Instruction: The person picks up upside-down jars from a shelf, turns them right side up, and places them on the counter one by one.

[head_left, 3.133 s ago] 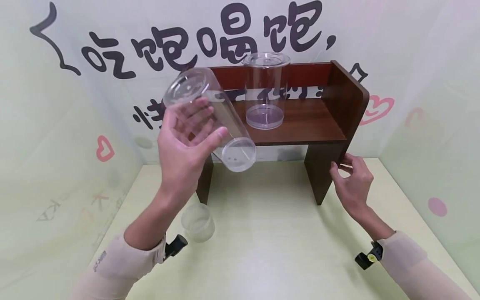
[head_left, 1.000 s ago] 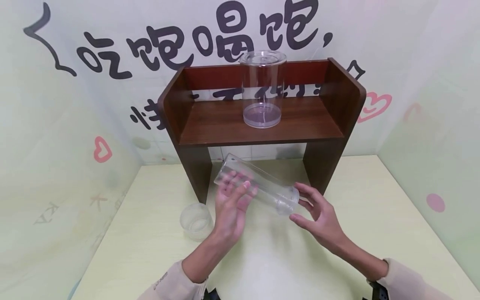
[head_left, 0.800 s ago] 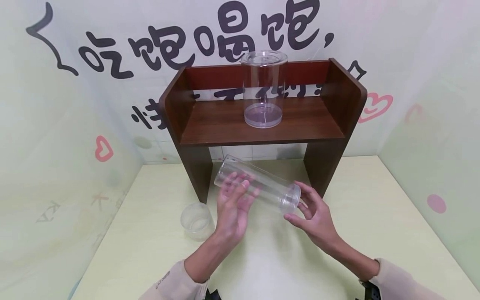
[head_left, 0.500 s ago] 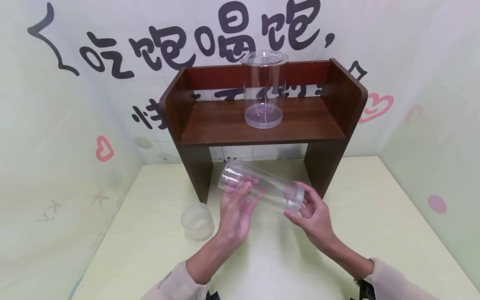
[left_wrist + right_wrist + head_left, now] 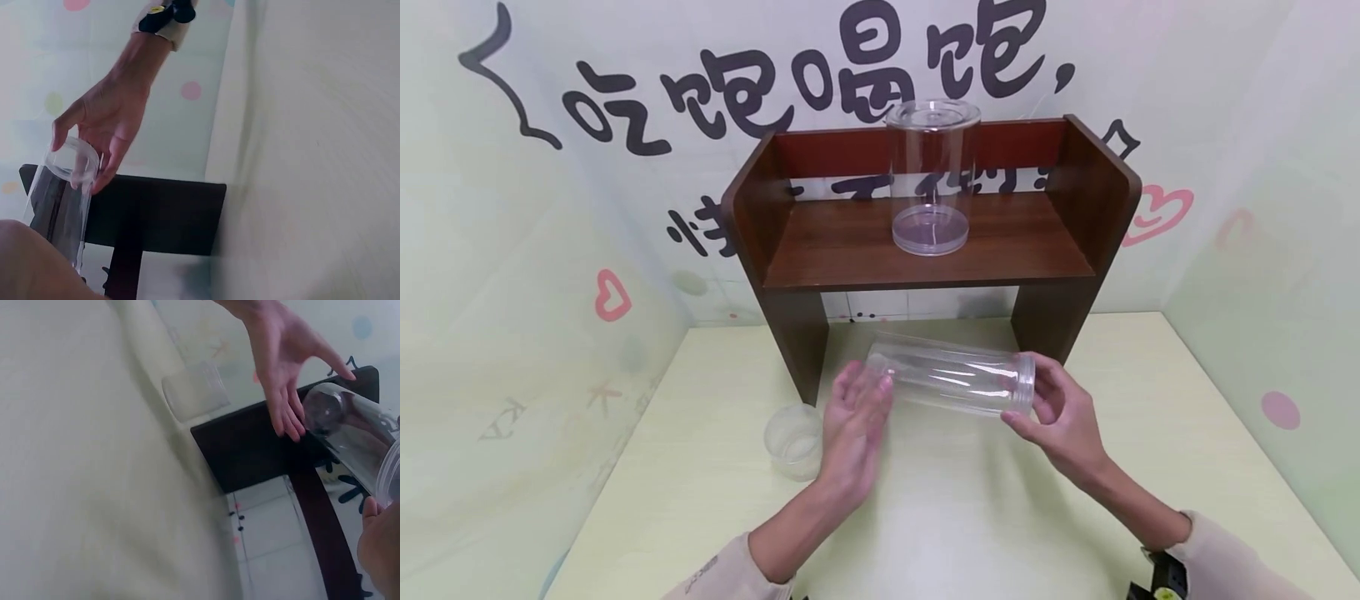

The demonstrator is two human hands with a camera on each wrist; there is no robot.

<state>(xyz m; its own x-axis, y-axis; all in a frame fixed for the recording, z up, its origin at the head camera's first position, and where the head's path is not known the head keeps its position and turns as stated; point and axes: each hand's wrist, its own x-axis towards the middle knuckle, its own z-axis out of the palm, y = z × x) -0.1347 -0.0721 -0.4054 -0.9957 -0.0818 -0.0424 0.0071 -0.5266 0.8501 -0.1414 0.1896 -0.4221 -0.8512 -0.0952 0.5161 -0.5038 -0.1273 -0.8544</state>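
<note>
A clear plastic jar (image 5: 955, 379) lies sideways in the air in front of the brown shelf, its ringed end to the right. My right hand (image 5: 1067, 421) holds that ringed end, thumb below and fingers around the far side. At the other end is my left hand (image 5: 853, 433); its fingers overlap the jar's base in the head view. From the right wrist, the left hand (image 5: 281, 362) shows straight fingers and a spread thumb beside the base. Close to the left forearm, a short clear round tub (image 5: 793, 446) stands on the table.
The dark brown wooden shelf (image 5: 850, 254) stands at the back of the table (image 5: 940, 517). On its board is another clear jar (image 5: 931, 179), upright with a ringed lower end. Behind hangs a white backdrop (image 5: 625, 192) with large black characters and pink hearts.
The jar has come down from the shelf's left side and turned nearly level. My right hand left the shelf's side and took the ringed end; my left hand loosened its grip on the jar.
</note>
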